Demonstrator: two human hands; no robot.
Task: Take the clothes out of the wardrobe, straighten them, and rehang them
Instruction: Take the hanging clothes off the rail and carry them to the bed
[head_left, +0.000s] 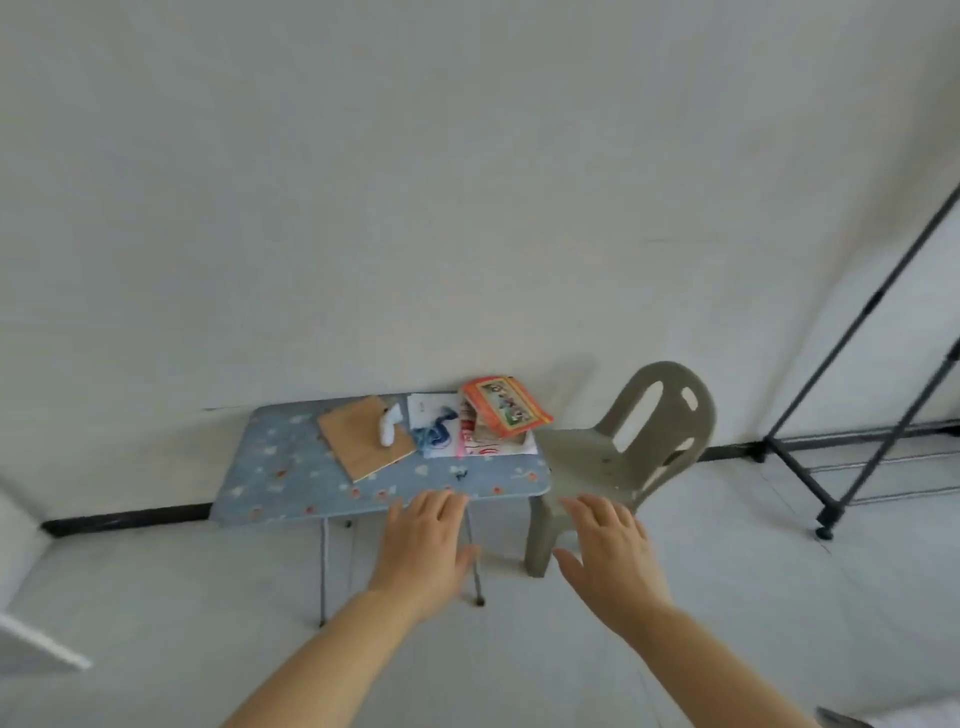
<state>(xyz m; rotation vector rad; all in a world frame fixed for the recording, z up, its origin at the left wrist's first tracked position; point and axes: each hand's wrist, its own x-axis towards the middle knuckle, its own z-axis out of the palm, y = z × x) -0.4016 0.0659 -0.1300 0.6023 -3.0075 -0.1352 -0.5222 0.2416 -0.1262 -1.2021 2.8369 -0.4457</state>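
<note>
My left hand (423, 545) reaches forward with straight fingers, palm down, in front of the near edge of a small blue patterned table (280, 478). It holds nothing. My right hand (610, 545) is stretched out beside it, fingers spread and empty, in front of a beige plastic chair (623, 447). A black metal clothes rack frame (852, 415) stands at the far right. No clothes and no hangers show in this view.
On the table lie a wooden board (363, 441), a small white object (388, 428), papers with blue marks (436, 431) and an orange book (506, 405). A white wall stands behind. A white furniture edge (41, 644) juts in at the lower left.
</note>
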